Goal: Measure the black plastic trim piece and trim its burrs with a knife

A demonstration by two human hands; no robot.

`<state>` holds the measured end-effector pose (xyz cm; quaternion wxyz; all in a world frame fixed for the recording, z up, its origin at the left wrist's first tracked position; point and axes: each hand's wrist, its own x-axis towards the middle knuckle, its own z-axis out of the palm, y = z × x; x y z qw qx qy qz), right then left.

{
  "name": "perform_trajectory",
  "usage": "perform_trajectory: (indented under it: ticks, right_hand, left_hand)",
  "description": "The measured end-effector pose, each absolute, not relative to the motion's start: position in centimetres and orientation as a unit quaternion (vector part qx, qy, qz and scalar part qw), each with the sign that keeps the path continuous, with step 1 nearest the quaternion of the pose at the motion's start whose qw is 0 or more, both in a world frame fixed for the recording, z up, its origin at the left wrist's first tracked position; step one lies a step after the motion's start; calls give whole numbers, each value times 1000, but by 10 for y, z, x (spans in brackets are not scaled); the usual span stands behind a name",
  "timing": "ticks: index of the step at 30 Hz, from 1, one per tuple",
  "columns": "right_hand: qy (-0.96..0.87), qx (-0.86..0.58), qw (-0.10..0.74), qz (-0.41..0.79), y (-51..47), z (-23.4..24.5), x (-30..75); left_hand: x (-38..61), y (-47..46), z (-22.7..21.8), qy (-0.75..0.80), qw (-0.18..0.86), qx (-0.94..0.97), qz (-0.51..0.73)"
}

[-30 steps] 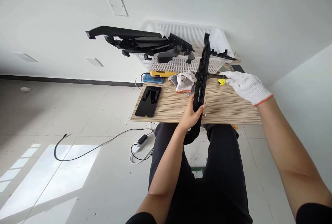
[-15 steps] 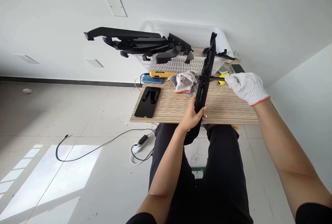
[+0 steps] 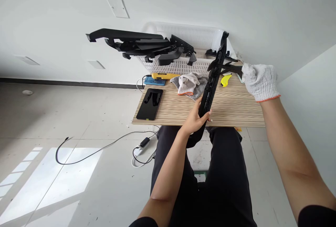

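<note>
"What's closest at the tabletop [image 3: 172, 110]?"

"The left hand [image 3: 194, 120], bare, over its near edge, thumb and fingers wrapped round the lower part of a black plastic trim strip [image 3: 213, 81]. The strip slants up and away over the tabletop."

"Any writing?"

"A smartphone [image 3: 149, 102] lies at the tabletop's left end; the small yellowish mark on its lower edge is too tiny to read."

"Past that?"

"Mid-tabletop, a knitted glove [image 3: 189, 81] on a grey cloth [image 3: 201, 86], and right of the tabletop's middle, a bright yellow piece [image 3: 225, 80]."

"The other hand?"

"The right hand [image 3: 261, 81], gloved, is above the tabletop's right side, closed on a dark hand tool [image 3: 235, 68] that reaches across the strip."

"And the back?"

"At the tabletop's left rear, a yellow tool [image 3: 164, 76] with dark lettering, illegible from here. Behind it, along the tabletop's rear, the white basket [image 3: 181, 68]; black parts [image 3: 144, 41] overhang its rim, and the strip blocks some of it."
</note>
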<state>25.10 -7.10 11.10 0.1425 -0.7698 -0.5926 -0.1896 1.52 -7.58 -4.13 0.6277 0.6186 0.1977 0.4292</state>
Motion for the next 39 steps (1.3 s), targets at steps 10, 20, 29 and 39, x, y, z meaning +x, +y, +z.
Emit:
perform_trajectory:
  ticks: [10, 20, 29, 39]
  right_hand:
    - [-574, -788, 45, -220, -66, 109, 259]
    - [-561, -782, 125, -239, -66, 107, 261]
    - [-518, -789, 214, -253, -67, 104, 263]
    - [-528, -795, 191, -229, -68, 108, 260]
  left_hand:
    - [14, -76, -42, 184, 631, 622, 427]
    - [13, -75, -43, 183, 625, 630, 423]
    - [12, -75, -42, 186, 625, 634, 415]
    - [13, -75, -41, 196, 628, 629, 413]
